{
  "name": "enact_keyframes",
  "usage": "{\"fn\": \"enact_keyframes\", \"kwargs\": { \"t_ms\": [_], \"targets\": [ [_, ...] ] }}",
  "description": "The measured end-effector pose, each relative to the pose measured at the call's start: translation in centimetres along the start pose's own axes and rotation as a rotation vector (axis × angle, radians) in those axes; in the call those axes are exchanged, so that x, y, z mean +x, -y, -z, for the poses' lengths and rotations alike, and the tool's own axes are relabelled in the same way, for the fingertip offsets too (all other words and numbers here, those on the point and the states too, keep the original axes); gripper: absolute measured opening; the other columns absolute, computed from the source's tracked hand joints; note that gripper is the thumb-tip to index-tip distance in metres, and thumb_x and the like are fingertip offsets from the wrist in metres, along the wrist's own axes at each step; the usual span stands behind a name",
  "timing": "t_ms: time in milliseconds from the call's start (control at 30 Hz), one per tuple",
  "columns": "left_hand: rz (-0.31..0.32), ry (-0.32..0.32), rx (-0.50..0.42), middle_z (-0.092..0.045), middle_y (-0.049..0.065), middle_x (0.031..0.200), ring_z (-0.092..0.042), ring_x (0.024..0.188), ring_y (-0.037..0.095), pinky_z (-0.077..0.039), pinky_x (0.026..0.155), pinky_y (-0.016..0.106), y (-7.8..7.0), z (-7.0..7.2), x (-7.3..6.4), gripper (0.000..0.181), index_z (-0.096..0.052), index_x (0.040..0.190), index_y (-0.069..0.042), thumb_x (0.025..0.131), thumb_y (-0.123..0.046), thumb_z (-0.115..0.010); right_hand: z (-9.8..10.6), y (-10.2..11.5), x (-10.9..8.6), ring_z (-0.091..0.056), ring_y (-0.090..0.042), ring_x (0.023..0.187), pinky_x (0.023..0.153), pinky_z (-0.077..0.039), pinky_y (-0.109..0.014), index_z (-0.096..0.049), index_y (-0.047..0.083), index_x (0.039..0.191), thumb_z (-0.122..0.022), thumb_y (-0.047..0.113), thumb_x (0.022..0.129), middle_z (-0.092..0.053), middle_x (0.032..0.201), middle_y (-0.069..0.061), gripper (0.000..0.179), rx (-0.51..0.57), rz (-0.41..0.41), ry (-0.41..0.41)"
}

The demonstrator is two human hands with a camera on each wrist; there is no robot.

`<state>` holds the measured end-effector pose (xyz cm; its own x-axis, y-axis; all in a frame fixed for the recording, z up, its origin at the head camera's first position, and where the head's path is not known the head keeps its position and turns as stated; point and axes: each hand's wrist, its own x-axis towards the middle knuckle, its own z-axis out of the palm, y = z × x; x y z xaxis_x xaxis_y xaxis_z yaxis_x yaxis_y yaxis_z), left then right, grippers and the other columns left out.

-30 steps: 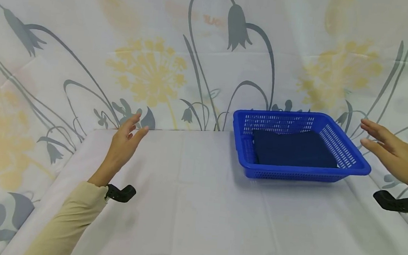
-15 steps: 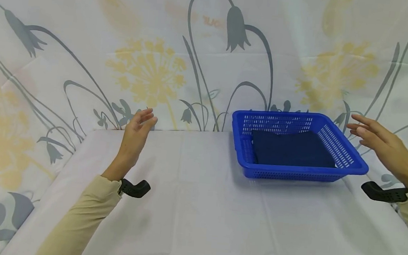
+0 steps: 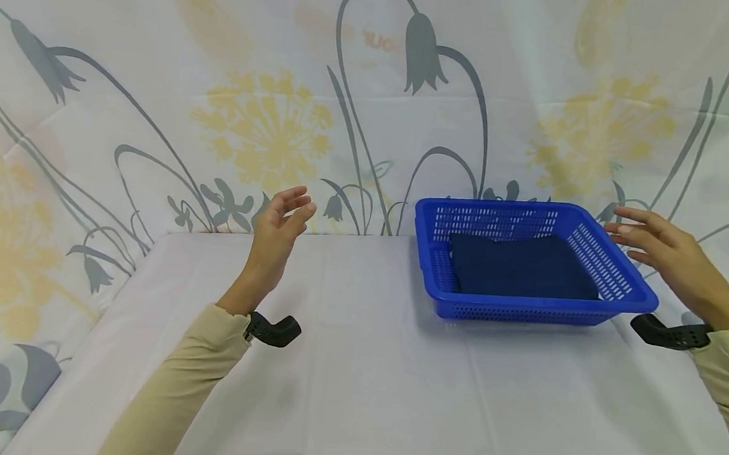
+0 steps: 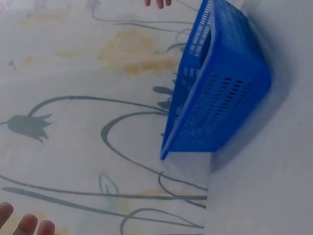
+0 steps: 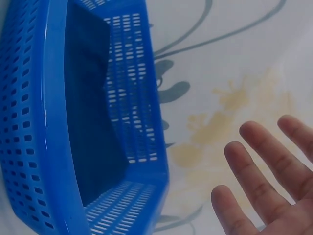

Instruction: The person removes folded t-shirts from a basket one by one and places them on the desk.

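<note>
A blue plastic basket (image 3: 536, 310) with slotted walls stands on the white-covered table, right of the middle in the head view. Inside it lies a flat, dark navy folded cloth (image 3: 524, 267). My right hand (image 3: 668, 250) hovers at the basket's right side, fingers loosely extended toward the rim and holding nothing. In the right wrist view its spread fingers (image 5: 261, 183) are apart from the basket wall. My left hand (image 3: 275, 241) is raised over the table well left of the basket, fingers relaxed, with nothing in it.
The table (image 3: 363, 386) is covered with a creased white cloth. Behind it hangs a curtain (image 3: 374, 113) printed with grey bellflowers and yellow blooms. Each wrist wears a black band, such as the left wristband (image 3: 274, 329), below a beige sleeve (image 3: 175, 384).
My left hand has moved right, toward the basket. The right hand has shifted left, closer to the basket's right rim. Basket and cloth stay in place.
</note>
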<state>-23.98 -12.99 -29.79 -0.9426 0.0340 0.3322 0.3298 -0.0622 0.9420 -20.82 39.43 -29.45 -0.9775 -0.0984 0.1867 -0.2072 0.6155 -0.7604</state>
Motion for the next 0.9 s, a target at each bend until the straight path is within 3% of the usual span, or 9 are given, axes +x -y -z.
{"fn": "enact_keyframes", "kwargs": {
  "t_ms": [100,200,400,600,900],
  "targets": [
    [0.001,0.016,-0.030,-0.047,0.013,0.126,-0.050,0.108,0.026,-0.039,0.098,0.037,0.1,-0.9,0.2,0.045,-0.045,0.137,0.000,0.096,-0.013,-0.058,0.1,-0.2,0.2,-0.042,0.004,0.111,0.104,-0.032,-0.023,-0.028,0.015,0.153,-0.041,0.032,0.105,-0.046,0.126,0.013,0.053,-0.008,-0.008,0.003],
    [0.011,0.038,-0.052,-0.048,0.013,0.126,-0.050,0.108,0.025,-0.040,0.097,0.037,0.2,-1.7,0.5,0.047,-0.044,0.138,-0.001,0.096,-0.012,-0.059,0.1,-0.2,0.4,-0.043,0.007,0.109,0.091,-0.038,-0.011,-0.029,0.017,0.152,-0.044,0.030,0.104,-0.046,0.123,0.018,0.052,0.002,-0.021,0.019],
    [0.067,0.098,-0.056,-0.048,0.012,0.127,-0.052,0.114,0.025,-0.040,0.098,0.039,0.6,-3.3,1.0,0.053,-0.037,0.142,-0.005,0.095,-0.012,-0.060,0.1,-0.3,0.8,-0.046,0.007,0.105,0.084,-0.042,-0.011,-0.033,0.016,0.147,-0.048,0.028,0.103,-0.047,0.122,0.016,0.048,0.019,-0.045,0.053],
    [0.108,0.106,-0.069,-0.049,0.014,0.126,-0.051,0.116,0.030,-0.041,0.099,0.043,1.2,-5.0,1.6,0.051,-0.039,0.141,-0.004,0.095,-0.011,-0.060,0.3,-0.6,1.2,-0.047,0.009,0.103,0.079,-0.040,-0.008,-0.034,0.007,0.146,-0.049,0.030,0.103,-0.045,0.125,0.012,0.051,-0.010,-0.054,0.079],
    [0.184,0.117,-0.133,-0.052,0.012,0.116,-0.053,0.102,0.023,-0.044,0.095,0.041,2.1,-7.5,2.5,0.050,-0.040,0.138,-0.003,0.093,-0.010,-0.062,0.2,-1.2,1.9,-0.048,0.011,0.100,0.078,-0.042,-0.008,-0.041,0.000,0.139,-0.050,0.030,0.102,-0.045,0.127,0.007,0.049,-0.039,-0.057,0.092]
  ]
}}
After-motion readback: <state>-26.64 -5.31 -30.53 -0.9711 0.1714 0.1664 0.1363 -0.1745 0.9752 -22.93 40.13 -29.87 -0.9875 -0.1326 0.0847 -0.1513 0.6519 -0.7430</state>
